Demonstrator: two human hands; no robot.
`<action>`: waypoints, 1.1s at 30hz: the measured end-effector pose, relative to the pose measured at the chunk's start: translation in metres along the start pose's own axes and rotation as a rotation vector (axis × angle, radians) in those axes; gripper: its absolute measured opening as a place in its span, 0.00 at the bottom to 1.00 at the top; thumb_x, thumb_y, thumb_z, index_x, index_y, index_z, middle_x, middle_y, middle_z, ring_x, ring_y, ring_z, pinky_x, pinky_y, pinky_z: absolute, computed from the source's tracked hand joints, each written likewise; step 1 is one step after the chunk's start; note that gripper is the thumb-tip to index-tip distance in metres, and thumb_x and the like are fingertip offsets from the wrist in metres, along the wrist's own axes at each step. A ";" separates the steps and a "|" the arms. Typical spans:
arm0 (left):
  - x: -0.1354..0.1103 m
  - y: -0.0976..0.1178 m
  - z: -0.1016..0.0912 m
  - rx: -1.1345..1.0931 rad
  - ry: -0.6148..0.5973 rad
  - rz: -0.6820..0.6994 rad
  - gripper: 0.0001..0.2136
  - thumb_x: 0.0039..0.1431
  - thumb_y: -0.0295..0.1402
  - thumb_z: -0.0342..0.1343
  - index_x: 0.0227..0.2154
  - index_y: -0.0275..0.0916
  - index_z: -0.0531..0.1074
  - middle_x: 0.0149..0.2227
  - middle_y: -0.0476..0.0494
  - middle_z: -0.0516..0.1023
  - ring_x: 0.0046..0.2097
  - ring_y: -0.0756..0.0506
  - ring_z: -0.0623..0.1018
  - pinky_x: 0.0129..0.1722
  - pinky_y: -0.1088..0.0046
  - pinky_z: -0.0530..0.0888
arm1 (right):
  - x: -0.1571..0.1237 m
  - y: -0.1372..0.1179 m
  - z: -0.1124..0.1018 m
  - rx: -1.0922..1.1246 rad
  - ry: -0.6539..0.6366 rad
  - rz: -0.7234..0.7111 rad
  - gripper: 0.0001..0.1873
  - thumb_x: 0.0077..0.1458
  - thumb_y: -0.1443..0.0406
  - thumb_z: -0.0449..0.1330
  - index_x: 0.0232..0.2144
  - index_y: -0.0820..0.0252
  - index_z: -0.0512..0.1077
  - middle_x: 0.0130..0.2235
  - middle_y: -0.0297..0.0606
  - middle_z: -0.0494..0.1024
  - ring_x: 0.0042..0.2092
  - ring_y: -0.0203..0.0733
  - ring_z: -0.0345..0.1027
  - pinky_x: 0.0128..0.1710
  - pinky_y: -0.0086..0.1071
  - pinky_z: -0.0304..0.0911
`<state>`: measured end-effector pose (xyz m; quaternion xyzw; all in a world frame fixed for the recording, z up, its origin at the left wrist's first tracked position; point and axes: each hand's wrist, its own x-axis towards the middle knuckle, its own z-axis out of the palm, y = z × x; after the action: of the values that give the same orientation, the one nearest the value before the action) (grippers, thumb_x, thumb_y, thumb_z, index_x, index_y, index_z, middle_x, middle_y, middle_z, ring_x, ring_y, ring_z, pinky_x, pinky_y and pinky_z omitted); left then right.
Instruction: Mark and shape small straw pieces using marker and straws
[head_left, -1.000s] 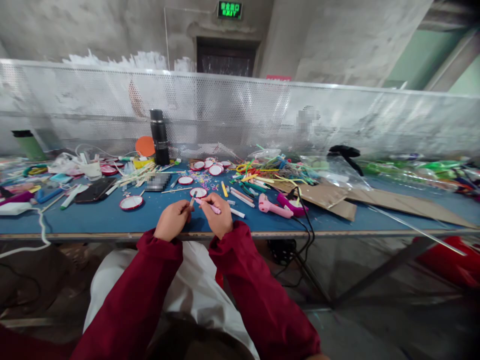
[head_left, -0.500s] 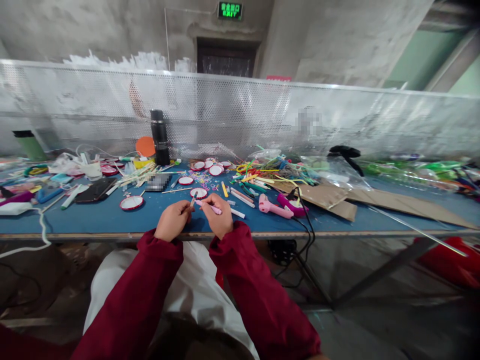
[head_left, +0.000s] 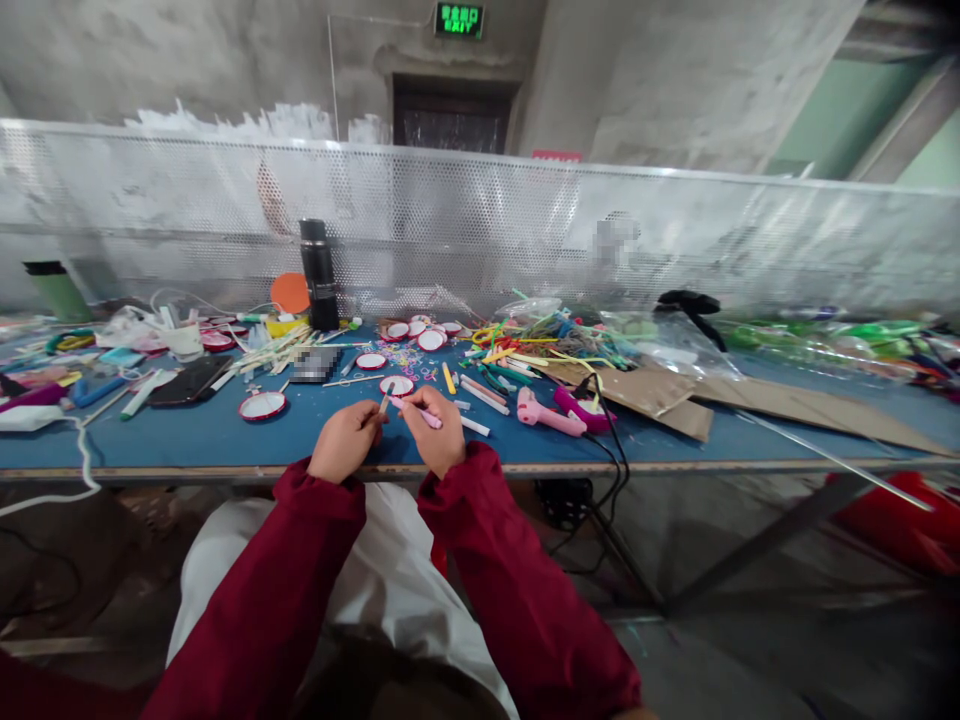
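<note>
My left hand (head_left: 345, 440) is closed in a pinch on a thin stick (head_left: 385, 403) whose upper end looks dark. My right hand (head_left: 441, 438) is wrapped round a pale pink pen-like stick (head_left: 427, 417), its tip pointing at the thin stick. The two tips are close together; whether they touch I cannot tell. Just beyond my fingers lies a round white disc with a red rim (head_left: 397, 386). Beside my right hand a white stick (head_left: 475, 427) rests on the blue tabletop (head_left: 187, 440).
A pink glue gun (head_left: 551, 414) with a black cable lies to the right, near flat cardboard (head_left: 652, 395). Behind are colourful craft stems (head_left: 555, 335) and a black bottle (head_left: 320, 275). A phone (head_left: 191, 382) lies to the left. Perforated metal screening (head_left: 480, 220) stands at the back.
</note>
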<state>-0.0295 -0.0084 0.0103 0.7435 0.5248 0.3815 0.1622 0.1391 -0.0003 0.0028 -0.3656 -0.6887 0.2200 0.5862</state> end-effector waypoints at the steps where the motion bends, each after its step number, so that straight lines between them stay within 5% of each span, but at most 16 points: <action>1: 0.000 0.000 0.000 0.001 -0.001 -0.001 0.11 0.60 0.34 0.47 0.24 0.42 0.69 0.22 0.51 0.74 0.28 0.47 0.72 0.31 0.72 0.63 | 0.000 0.000 0.000 0.001 -0.003 0.001 0.09 0.58 0.61 0.56 0.28 0.57 0.71 0.26 0.31 0.73 0.28 0.36 0.63 0.30 0.30 0.58; 33: -0.001 0.005 0.000 0.035 -0.013 0.003 0.13 0.62 0.35 0.46 0.22 0.41 0.67 0.23 0.50 0.74 0.28 0.47 0.71 0.31 0.72 0.61 | 0.000 -0.003 0.000 0.011 0.024 0.030 0.09 0.57 0.62 0.56 0.27 0.57 0.71 0.27 0.31 0.74 0.29 0.36 0.64 0.31 0.30 0.58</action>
<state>-0.0265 -0.0112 0.0131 0.7496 0.5289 0.3676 0.1521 0.1387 -0.0025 0.0050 -0.3752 -0.6748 0.2280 0.5932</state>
